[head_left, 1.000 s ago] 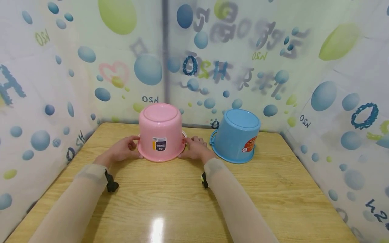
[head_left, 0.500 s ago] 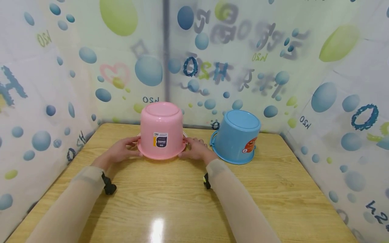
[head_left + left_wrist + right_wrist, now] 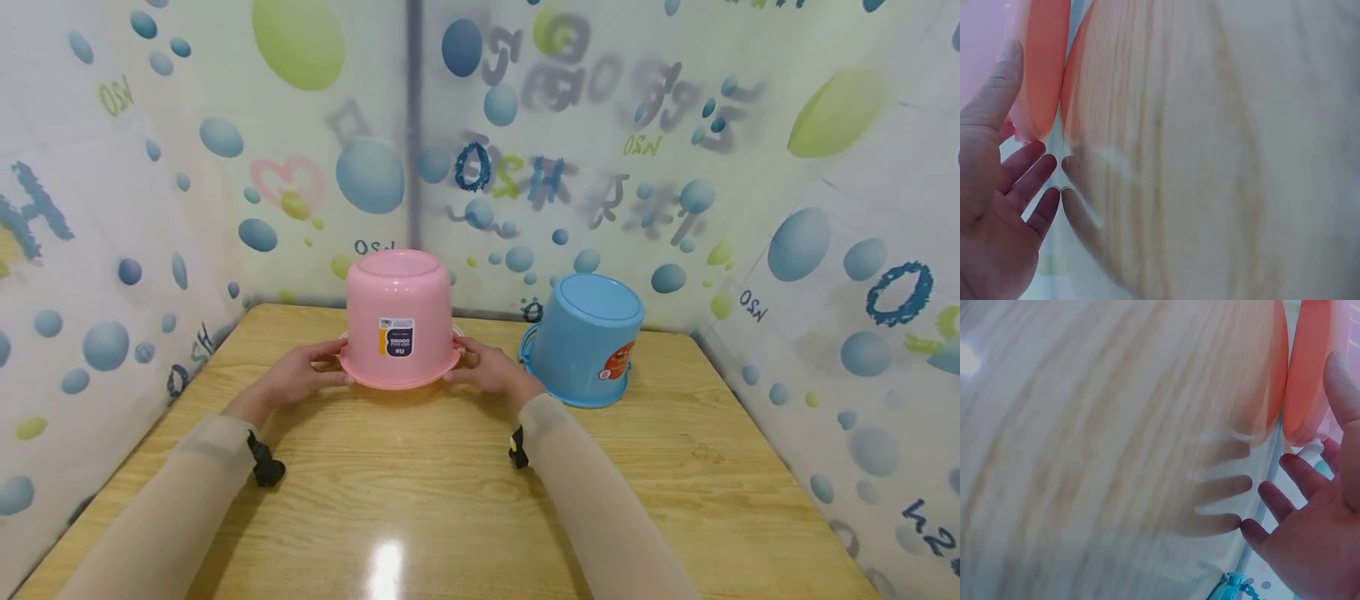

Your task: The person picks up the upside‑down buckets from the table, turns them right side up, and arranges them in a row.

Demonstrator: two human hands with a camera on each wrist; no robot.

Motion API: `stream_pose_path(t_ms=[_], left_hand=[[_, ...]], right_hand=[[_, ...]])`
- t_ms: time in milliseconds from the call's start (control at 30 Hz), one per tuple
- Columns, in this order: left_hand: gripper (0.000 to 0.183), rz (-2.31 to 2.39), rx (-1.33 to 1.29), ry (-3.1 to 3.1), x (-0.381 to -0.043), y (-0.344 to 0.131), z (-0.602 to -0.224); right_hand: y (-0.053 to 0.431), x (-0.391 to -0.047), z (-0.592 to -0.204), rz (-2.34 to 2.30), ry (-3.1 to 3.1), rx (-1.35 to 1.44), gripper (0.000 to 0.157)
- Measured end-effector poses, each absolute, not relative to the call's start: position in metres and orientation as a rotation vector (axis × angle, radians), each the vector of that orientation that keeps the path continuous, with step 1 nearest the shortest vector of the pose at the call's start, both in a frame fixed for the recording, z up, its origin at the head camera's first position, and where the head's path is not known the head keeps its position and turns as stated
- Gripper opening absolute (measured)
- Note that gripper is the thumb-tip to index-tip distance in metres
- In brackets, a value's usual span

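Observation:
An upside-down pink bucket (image 3: 398, 296) with a printed label stands near the back of the wooden table. My left hand (image 3: 303, 372) grips it low on its left side, by the rim. On the opposite side my right hand (image 3: 489, 368) holds the rim area in the same way. Both wrist views show a thumb against the bucket wall, with the other fingers spread lower down near the tabletop. Part of the bucket's pale handle shows behind it. Whether the rim is wholly off the table cannot be told.
A blue bucket (image 3: 592, 337), also upside down, stands to the right of the pink one, close to my right hand. The wooden table (image 3: 420, 492) ends at patterned curtains (image 3: 517, 125) behind and at both sides.
The pink bucket has shifted slightly up and back in the head view, its label turning a little to the right. Both hands keep their hold. The blue bucket stays put.

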State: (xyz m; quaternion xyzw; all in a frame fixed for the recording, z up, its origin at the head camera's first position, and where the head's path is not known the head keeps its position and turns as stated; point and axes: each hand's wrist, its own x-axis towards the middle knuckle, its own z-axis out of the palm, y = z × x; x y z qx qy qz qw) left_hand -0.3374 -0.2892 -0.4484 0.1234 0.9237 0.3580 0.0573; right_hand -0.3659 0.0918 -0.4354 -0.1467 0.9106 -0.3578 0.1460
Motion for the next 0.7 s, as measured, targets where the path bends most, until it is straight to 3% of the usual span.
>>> stream_pose_path(t_ms=[700], left_hand=[[0.087,1.3,0.311,2.829,-0.325,-0.275,-0.435]], right_hand=[[0.101,-0.36,-0.423,-1.163,2.561,-0.391,0.081]])
